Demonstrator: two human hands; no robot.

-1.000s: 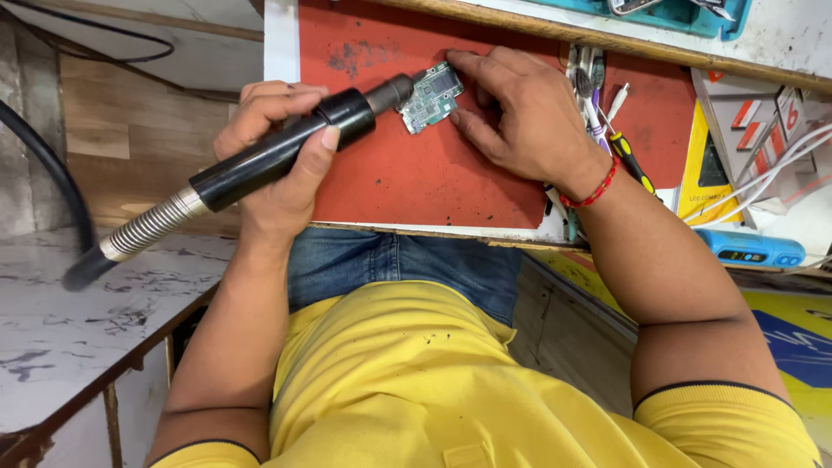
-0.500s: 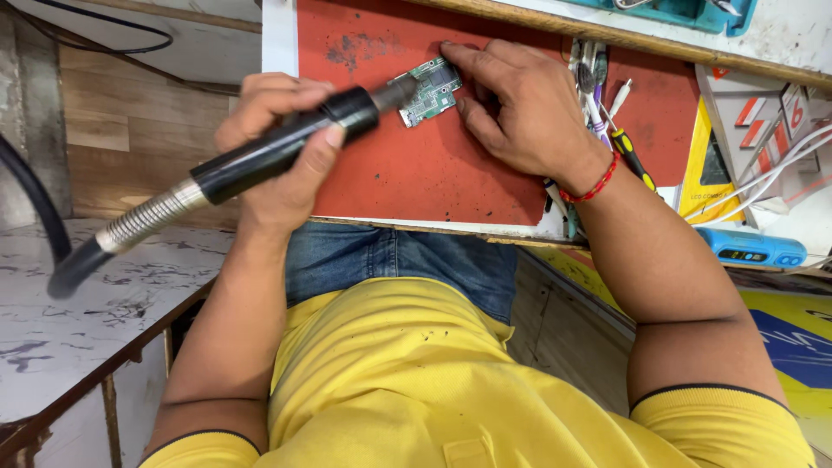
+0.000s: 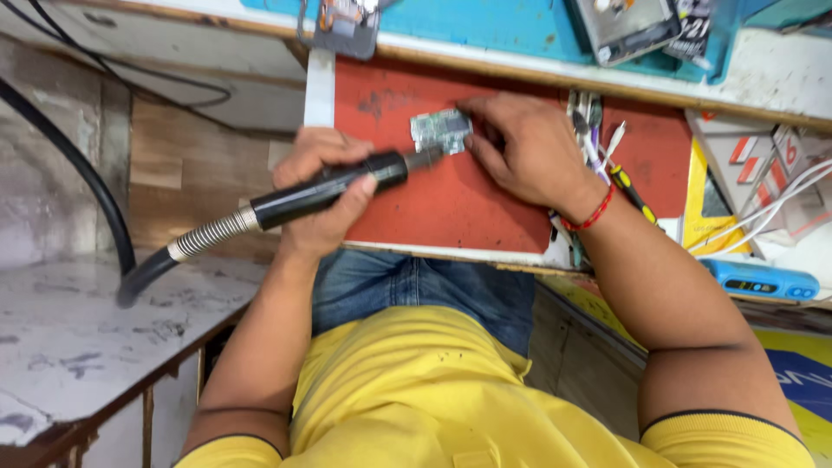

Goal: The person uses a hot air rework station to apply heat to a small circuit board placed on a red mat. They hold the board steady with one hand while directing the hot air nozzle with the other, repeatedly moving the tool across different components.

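The left hand (image 3: pixel 325 195) is wrapped around the black handle of a hot-air wand (image 3: pixel 325 189), fingers curled tight over the barrel with the thumb lying along its top. The wand's metal nozzle points at a small green circuit board (image 3: pixel 440 132) and appears to reach its lower edge. From the back of the handle a ribbed metal spring collar runs into a black hose (image 3: pixel 82 186) that curves off beyond the mat's left edge.

The circuit board lies on a red work mat (image 3: pixel 451 208), near the mat's upper middle. The right hand (image 3: pixel 524 156) rests on the mat just right of the board — fingers bent and partly spread, fingertips pressing the board's right and upper edges to pin it flat rather than closing around it. A red thread bracelet (image 3: pixel 589 217) circles that wrist.

Against the mat's right edge lie several tools, among them a screwdriver with a yellow-and-black handle (image 3: pixel 631 191), partly hidden behind the right hand. Farther right of the mat are white cables (image 3: pixel 763 217) and a blue device (image 3: pixel 758 279). Above the mat's top edge runs a teal tray (image 3: pixel 520 26) — its contents are too cut off to name.
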